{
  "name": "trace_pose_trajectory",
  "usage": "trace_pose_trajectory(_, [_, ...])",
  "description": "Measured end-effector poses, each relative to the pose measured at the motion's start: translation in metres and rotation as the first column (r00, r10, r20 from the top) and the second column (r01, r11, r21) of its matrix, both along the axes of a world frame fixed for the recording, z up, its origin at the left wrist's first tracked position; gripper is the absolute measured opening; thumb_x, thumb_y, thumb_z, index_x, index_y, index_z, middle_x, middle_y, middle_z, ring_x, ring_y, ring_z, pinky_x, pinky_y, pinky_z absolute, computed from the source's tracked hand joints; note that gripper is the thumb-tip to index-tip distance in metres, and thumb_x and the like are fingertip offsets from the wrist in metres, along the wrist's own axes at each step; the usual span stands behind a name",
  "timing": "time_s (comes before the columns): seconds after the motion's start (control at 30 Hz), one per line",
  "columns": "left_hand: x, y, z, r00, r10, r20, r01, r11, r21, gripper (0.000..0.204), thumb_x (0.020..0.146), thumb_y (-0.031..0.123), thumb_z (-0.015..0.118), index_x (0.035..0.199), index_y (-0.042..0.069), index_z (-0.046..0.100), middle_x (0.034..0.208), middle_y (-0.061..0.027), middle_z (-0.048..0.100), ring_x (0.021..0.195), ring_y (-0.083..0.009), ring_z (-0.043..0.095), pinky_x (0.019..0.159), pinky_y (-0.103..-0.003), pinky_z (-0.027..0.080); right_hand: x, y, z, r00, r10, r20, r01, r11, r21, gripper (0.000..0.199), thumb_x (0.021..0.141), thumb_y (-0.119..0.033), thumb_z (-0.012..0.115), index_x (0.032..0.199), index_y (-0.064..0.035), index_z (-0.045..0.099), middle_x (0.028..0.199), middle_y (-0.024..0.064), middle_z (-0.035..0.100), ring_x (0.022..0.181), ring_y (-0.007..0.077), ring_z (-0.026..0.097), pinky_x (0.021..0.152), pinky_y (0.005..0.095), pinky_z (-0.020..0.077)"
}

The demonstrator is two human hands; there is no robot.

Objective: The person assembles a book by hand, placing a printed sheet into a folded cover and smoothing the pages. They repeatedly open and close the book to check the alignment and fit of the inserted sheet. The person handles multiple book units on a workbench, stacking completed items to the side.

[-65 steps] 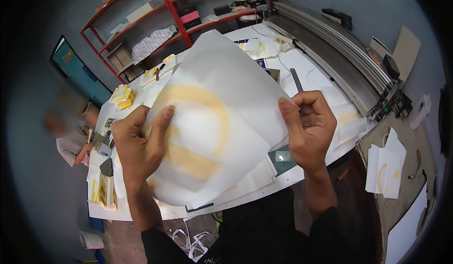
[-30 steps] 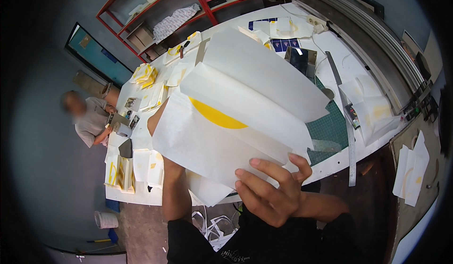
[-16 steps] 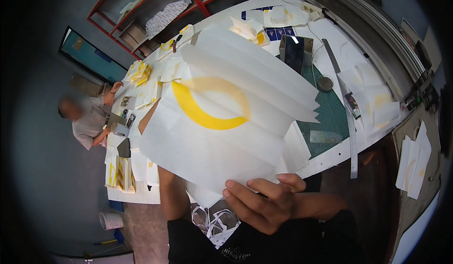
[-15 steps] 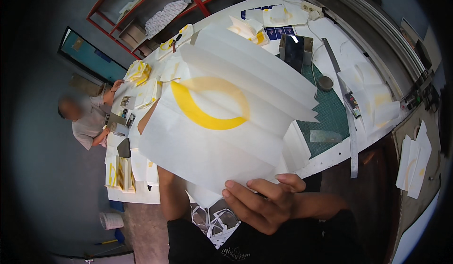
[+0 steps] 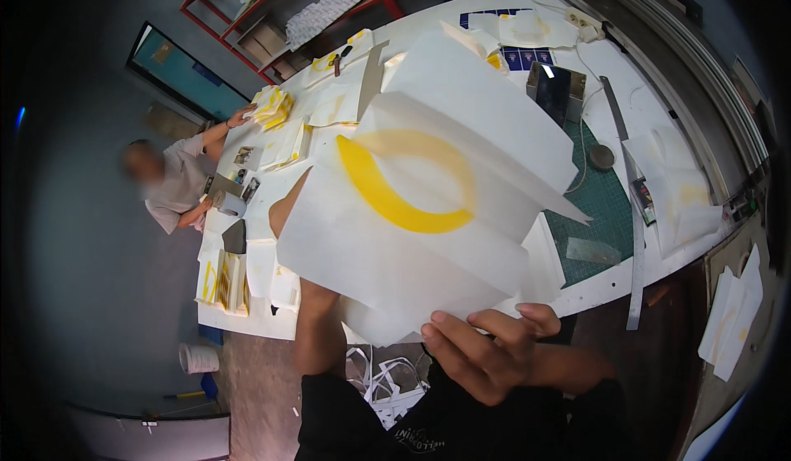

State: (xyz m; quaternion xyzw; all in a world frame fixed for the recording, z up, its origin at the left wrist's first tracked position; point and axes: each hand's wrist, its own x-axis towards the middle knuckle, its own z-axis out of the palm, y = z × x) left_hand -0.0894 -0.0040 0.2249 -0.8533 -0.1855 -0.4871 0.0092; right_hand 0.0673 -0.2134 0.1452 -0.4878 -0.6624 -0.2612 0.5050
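Observation:
A large white, thin, non-woven bag (image 5: 387, 271) with a yellow curved print spreads before me, raised over the near side of the table. Its far right edge is cut in zigzags. At its near edge, my right hand (image 5: 490, 350) is closed, fingertips pressing on the material. My left forearm (image 5: 321, 321) runs up behind the bag. Of my left hand (image 5: 285, 209) only a small part seems to show past the bag's left edge; its fingers are hidden.
A green cutting mat (image 5: 589, 251), a steel ruler (image 5: 626, 148) and a metal box (image 5: 568, 90) lie to the right. At the left, a co-worker (image 5: 177, 173) touches a stack of yellow-printed bags (image 5: 272, 108). White straps (image 5: 391, 379) hang below the table edge.
The whole view has shifted, so the table and bag appear farther right. My right hand keeps its hold on the bag's near edge. The co-worker's hand has reached onto the yellow-printed stack.

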Motion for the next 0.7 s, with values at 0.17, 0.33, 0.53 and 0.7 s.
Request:
trace_pose_trajectory(0.17, [0.000,-0.005,0.001,0.999,0.011,-0.033,-0.010,0.999,0.038,0.021,0.081,0.013,0.076,0.088,-0.004,0.065,0.075,-0.0083,0.062,0.058,-0.0138,0.054,0.056,-0.029,0.044,0.000,0.002,-0.008,1.000,-0.019,0.007,0.019,1.000,0.008,0.014,0.090,-0.025,0.081,0.103,-0.0205,0.083,0.115,-0.0091,0.075,0.101,0.0097,0.058,0.105,0.0509,0.0251])
trace_pose_trajectory(0.33, [0.003,-0.012,0.004,0.995,0.024,-0.095,-0.017,0.997,0.081,0.020,0.082,0.012,0.076,0.088,-0.003,0.065,0.074,-0.0078,0.063,0.058,-0.0124,0.053,0.056,-0.029,0.043,0.005,0.001,-0.009,0.999,-0.020,0.038,0.021,1.000,-0.016,0.016,0.089,-0.026,0.081,0.104,-0.0214,0.082,0.116,-0.0098,0.074,0.099,0.0111,0.057,0.108,0.0530,0.0243])
trace_pose_trajectory(0.53, [0.007,-0.020,0.007,0.990,0.037,-0.138,-0.025,0.996,0.083,0.019,0.082,0.012,0.076,0.087,-0.003,0.065,0.074,-0.0073,0.063,0.058,-0.0108,0.052,0.055,-0.028,0.043,0.004,0.001,-0.012,0.999,-0.051,-0.002,0.051,0.998,-0.034,0.022,0.087,-0.020,0.079,0.109,-0.0215,0.080,0.115,-0.0111,0.073,0.095,0.0137,0.056,0.110,0.0558,0.0251])
trace_pose_trajectory(0.7, [0.014,-0.021,0.012,0.995,0.056,-0.078,-0.059,0.998,-0.035,0.018,0.082,0.011,0.075,0.086,-0.003,0.065,0.074,-0.0068,0.063,0.057,-0.0094,0.052,0.055,-0.028,0.042,0.022,0.001,-0.005,0.995,-0.090,0.041,0.091,0.995,-0.035,0.015,0.093,-0.026,0.077,0.106,-0.0203,0.079,0.117,-0.0066,0.073,0.102,0.0143,0.058,0.109,0.0546,0.0263])
